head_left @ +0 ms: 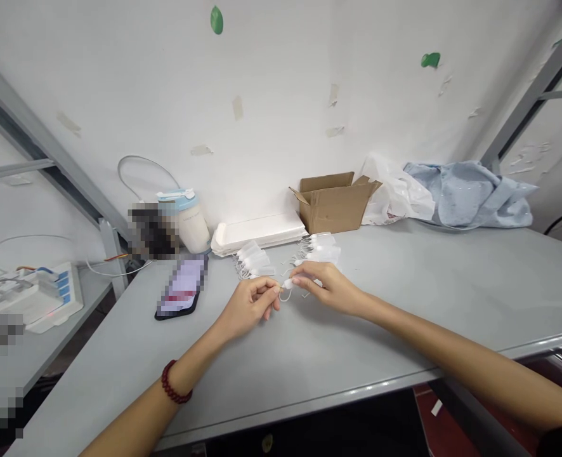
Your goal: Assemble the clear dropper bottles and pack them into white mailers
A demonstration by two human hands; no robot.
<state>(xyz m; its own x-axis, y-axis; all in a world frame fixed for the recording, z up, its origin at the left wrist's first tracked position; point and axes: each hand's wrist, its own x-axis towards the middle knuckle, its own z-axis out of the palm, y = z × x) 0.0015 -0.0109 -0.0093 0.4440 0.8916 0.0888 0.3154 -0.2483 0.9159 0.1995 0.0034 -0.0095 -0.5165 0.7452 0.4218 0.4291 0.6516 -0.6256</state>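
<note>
We have a smooth grey bench [357, 355] before us. Near its left side lies a phone [182, 289], its screen lit, with a cup [193, 223] with a light blue lid standing just beyond it. At the far edge we see a flat white stack [262, 232], then an open cardboard box [339, 206], a crumpled white plastic bag [395, 193] and a pale blue cloth-like bundle [471, 193] farthest right. Nearer us, in front of the stack and box, lie two groups of small white looped pieces, the left group [254, 259] and the right group [321, 247].

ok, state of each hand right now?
Left hand: pinched shut, contents too small to tell.
Right hand: closed on a small white piece with looped cord.
</note>
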